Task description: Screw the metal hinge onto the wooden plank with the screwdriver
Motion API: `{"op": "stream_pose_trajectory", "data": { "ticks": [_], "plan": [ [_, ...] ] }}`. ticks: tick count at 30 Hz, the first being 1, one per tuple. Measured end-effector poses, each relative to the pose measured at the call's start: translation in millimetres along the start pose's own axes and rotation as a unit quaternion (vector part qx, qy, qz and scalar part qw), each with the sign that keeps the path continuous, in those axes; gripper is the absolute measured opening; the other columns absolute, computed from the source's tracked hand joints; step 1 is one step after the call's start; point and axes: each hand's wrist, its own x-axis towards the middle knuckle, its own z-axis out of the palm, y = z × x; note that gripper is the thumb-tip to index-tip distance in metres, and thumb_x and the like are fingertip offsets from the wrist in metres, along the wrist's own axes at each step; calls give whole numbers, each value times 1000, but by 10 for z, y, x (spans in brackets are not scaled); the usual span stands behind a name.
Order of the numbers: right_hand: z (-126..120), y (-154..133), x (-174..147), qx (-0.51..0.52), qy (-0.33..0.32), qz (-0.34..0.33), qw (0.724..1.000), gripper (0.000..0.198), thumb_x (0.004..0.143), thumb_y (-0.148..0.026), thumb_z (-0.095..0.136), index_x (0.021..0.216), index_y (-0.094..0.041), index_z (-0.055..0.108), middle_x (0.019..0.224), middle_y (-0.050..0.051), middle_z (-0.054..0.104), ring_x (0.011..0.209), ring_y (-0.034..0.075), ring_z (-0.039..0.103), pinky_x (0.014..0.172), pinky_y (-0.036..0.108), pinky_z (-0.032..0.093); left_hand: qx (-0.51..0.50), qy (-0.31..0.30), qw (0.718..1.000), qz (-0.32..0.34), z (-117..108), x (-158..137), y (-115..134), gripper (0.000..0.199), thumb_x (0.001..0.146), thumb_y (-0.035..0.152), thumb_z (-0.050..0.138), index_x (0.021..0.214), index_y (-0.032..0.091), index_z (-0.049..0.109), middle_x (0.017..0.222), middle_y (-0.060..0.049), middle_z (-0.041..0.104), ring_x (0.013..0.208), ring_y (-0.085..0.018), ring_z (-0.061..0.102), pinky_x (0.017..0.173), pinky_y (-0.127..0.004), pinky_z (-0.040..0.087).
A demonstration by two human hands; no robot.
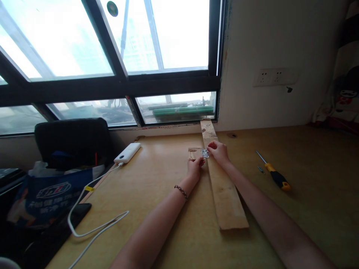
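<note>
White lettering (54, 189) on blue bag (21, 194) is blurred; right hand (218, 151) touches hinge (205, 153).

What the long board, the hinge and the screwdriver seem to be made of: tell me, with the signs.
Long board: wood, apparently bare, given its matt, pale surface with darker blotches. Hinge: probably metal, polished or plated, from its silvery glint. Screwdriver: its thin, grey shaft looks like smooth metal; the thick yellow-and-black handle suggests plastic, perhaps part rubber.
</note>
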Motion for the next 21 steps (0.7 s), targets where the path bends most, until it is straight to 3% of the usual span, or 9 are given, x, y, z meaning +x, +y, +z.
{"op": "stream_pose_trajectory", "data": {
  "ticks": [11,21],
  "plan": [
    [-37,-93,-26,-74,-1,-26,997,3,72,-21,57,72,-19,60,71,1,67,64,14,61,64,24,46,-1,-10,1000,9,-26,24,-32,27,50,18,71,73,11,61,60,0,62,49,-8,55,52,-20,43],
    [-30,-198,-94,-160,-26,-66,984,13,75,-16,53,87,-19,56,80,4,67,73,18,63,68,28,45,-1,-3,1000,-8,-9,22,-9,26,49,16,71,71,10,61,59,-1,61,49,-8,55,51,-20,44]
  ]
}}
